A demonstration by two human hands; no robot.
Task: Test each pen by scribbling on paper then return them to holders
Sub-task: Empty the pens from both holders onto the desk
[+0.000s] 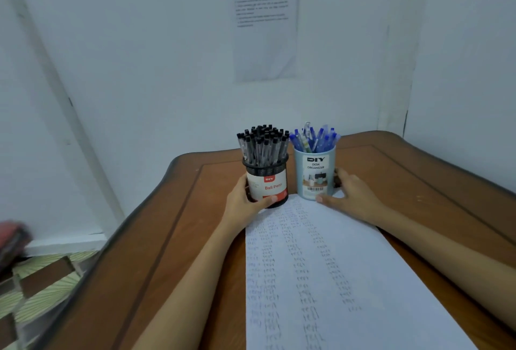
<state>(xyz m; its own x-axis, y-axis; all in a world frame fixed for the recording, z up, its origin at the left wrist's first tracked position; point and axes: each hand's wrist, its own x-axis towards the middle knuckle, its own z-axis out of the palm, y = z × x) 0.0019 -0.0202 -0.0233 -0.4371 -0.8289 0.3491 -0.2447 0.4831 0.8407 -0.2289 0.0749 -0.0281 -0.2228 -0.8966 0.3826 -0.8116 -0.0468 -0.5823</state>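
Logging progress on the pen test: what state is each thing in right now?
Black holder: upright, full of black pens, gripped by left hand.
Blue holder: upright, holding blue pens, held by right hand.
Paper: flat on table, partly filled with writing.

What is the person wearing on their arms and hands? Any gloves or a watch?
Nothing that shows. The left forearm and right forearm are bare, with no sleeves in view. The left hand and right hand have no gloves, and no watch, bracelet or ring can be seen on them.
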